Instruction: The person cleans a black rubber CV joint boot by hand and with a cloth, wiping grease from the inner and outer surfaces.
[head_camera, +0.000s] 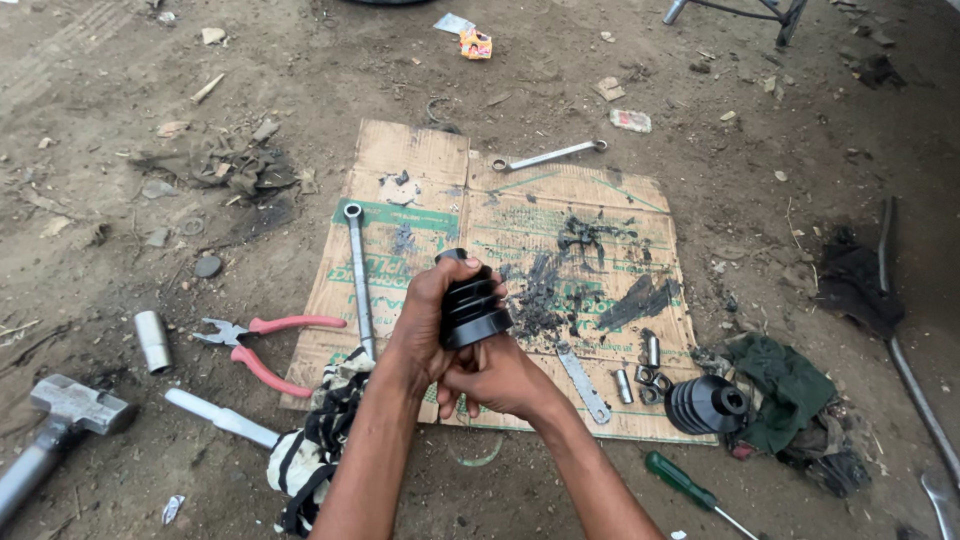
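We judge the ribbed black rubber boot (474, 302) light, soft and greasy; left hand (428, 318) clamped around its ribs, right hand (492, 375) gripping the wide end below.

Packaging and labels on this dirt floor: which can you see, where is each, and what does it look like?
Flattened cardboard box: spread under the hands, brown, green printed band, black grease smears.
Small wrapper: top centre on the dirt, crumpled, yellow and red.
Flat packet: beyond the cardboard's far right corner, pale with reddish marks.
Paper scrap: beside the wrapper, light blue-grey.
No signs or screens.
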